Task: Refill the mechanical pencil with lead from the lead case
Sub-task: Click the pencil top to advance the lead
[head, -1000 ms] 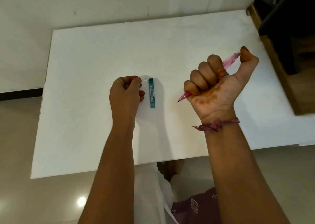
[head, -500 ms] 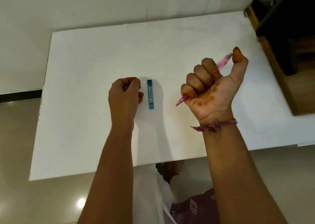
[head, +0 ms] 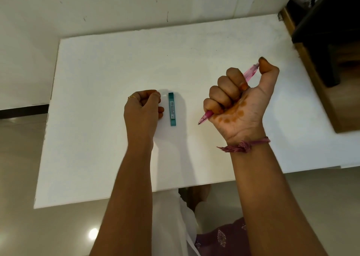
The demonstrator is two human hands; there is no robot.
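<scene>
A pink translucent mechanical pencil (head: pixel 249 73) runs through the fist of my right hand (head: pixel 238 104), its tip pointing down-left and my thumb resting on its top end. The teal lead case (head: pixel 171 108) lies flat on the white table (head: pixel 101 76), lengthwise away from me, between my two hands. My left hand (head: pixel 143 109) rests on the table just left of the case as a loose fist, apart from it by a narrow gap, with nothing visible in it.
A dark chair on a wooden frame (head: pixel 329 47) stands at the table's right edge. The white wall runs along the far side. My lap and clothing (head: pixel 220 238) show below the near edge.
My right hand with the pencil has drifted slightly left and down, and the thumb now bends onto the pencil's top. The left hand and lead case have stayed put.
</scene>
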